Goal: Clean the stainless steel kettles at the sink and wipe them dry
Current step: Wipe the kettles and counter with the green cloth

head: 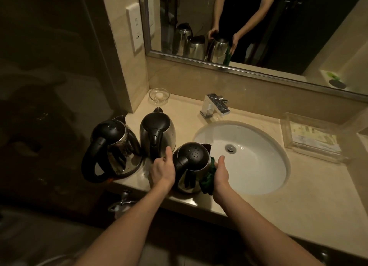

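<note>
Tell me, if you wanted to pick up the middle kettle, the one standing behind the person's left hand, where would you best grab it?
Probably by the black handle of the middle kettle. It arches from the lid down the near side, facing the person, while the spout points away toward the wall. So come from the front, over the counter edge, and wrap the hand around the handle's upper curve. The steel body looks smooth and wide, harder to hold.

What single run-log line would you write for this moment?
step: wiping kettle | left hand: steadying near kettle | right hand: pressing green cloth on kettle side | two other kettles: on counter | tap: off
</note>
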A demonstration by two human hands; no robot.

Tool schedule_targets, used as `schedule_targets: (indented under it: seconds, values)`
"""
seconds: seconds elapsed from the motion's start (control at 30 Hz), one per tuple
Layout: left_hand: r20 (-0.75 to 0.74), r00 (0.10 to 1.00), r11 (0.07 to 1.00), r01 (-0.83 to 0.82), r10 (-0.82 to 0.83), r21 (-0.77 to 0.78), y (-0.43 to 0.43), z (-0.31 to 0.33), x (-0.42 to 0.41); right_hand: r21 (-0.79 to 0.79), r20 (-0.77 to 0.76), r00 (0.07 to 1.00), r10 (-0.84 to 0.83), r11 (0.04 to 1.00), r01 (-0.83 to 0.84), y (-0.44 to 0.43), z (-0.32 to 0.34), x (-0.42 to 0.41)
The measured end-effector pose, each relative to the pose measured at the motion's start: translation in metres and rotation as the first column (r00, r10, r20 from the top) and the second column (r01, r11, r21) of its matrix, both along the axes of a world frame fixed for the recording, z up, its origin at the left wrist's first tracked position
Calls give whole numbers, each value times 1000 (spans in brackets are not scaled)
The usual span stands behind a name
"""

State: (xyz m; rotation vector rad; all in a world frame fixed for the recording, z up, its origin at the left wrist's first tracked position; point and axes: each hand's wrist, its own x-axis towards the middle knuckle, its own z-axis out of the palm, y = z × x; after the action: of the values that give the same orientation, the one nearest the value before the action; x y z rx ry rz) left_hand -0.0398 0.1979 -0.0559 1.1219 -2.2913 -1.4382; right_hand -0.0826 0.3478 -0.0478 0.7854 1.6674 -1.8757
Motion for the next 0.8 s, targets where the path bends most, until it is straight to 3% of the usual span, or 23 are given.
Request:
schedule_targets:
  seconds: [0.17, 0.5, 0.8]
  values:
    - [44, 998, 998, 35, -33, -43, -1, -2, 0, -77, 28, 999, 16, 997, -14, 4, 2, 0]
    - [49, 993, 991, 108, -104, -76, -5, 0, -3, 123, -131, 989, 72, 991, -56, -6, 7, -3]
    - [50, 987, 986, 155, -152, -60, -13, 0, -7, 9, -3, 997, 73, 997, -73, 9, -7, -12]
